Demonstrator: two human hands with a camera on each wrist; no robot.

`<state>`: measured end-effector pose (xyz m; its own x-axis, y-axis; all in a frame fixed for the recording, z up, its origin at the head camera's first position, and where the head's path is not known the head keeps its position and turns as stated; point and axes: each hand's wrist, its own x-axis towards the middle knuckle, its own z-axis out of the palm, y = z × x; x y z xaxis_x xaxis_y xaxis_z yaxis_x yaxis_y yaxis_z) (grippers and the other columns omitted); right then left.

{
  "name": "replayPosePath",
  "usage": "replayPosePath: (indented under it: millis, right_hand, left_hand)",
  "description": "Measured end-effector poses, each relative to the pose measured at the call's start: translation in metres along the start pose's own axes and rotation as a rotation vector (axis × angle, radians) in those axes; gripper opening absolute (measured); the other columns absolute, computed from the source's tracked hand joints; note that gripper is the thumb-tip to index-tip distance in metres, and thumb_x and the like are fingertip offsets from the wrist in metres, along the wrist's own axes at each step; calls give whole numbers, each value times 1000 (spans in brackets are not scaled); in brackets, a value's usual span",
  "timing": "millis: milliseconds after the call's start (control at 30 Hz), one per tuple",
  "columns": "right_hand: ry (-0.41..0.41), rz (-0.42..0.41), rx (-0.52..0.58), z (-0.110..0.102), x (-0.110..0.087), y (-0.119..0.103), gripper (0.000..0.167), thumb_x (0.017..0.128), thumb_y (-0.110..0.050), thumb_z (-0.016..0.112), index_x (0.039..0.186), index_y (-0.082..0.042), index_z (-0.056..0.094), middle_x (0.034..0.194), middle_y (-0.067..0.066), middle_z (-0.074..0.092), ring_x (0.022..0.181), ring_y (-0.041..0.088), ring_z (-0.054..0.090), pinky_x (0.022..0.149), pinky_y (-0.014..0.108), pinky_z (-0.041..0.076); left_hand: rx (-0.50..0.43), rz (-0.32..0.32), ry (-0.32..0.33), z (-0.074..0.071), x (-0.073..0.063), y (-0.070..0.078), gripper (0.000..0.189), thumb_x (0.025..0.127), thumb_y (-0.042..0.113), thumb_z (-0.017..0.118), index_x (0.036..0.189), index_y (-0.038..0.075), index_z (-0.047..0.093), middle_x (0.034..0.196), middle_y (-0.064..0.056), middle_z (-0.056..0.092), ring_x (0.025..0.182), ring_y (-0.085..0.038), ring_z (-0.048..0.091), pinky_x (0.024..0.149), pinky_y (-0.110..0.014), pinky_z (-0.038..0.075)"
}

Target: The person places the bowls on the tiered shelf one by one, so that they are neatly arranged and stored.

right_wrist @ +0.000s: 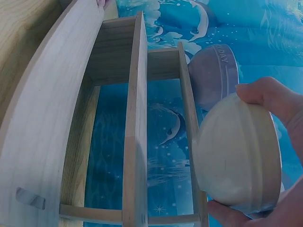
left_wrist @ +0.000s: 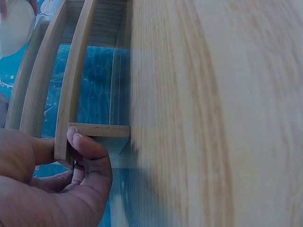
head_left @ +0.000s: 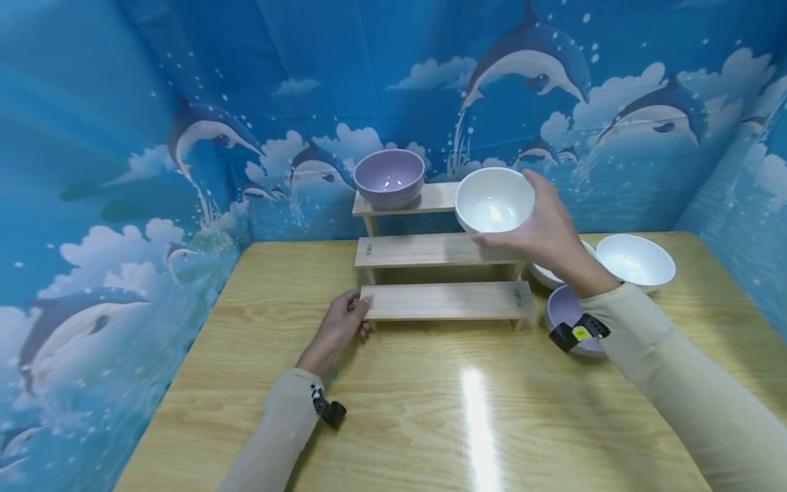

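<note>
Bowl (head_left: 494, 203), right hand (head_left: 544, 229): mouth up, seemingly level; rack (head_left: 443, 301) long axis crosswise.

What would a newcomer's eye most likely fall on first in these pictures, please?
Probably the white bowl, held up in the person's right grip near the right part of the wooden stand's top tier. Next might come the purple bowl at that tier's left end. The bright blue dolphin backdrop behind the table also draws attention.
</note>
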<state>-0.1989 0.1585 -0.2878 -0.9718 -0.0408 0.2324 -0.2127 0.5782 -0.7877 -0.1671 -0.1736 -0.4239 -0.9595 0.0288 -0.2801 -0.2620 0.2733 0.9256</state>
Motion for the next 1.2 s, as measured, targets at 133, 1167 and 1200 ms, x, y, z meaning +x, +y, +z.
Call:
replayPosePath:
  millis: [133, 1167, 1200]
  right_hand:
    - [-2, -7, 3, 2, 6, -2, 123, 69, -36, 95, 161, -9, 19, 154, 21, 34, 130, 44, 45, 98, 63, 46]
    - [0, 98, -5, 3, 33, -7, 130, 71, -52, 90, 164, -14, 7, 159, 21, 29, 136, 42, 41, 102, 62, 44]
    - [2, 100, -1, 3, 34, -6, 130, 71, -53, 90, 164, -14, 7, 159, 21, 29, 136, 42, 41, 102, 62, 45]
  left_hand:
    - [2, -8, 7, 1, 0, 0, 50, 109, 31, 50, 151, 6, 41, 108, -13, 58, 77, -17, 59, 63, -27, 52]
    - [-1, 4, 15, 2, -2, 1, 49, 109, 31, 49, 150, 5, 42, 104, -13, 58, 75, -16, 58, 62, -27, 52]
    - [-2, 1, 16, 2, -2, 1, 50, 109, 31, 50, 151, 5, 41, 105, -13, 58, 76, -16, 58, 63, -27, 52]
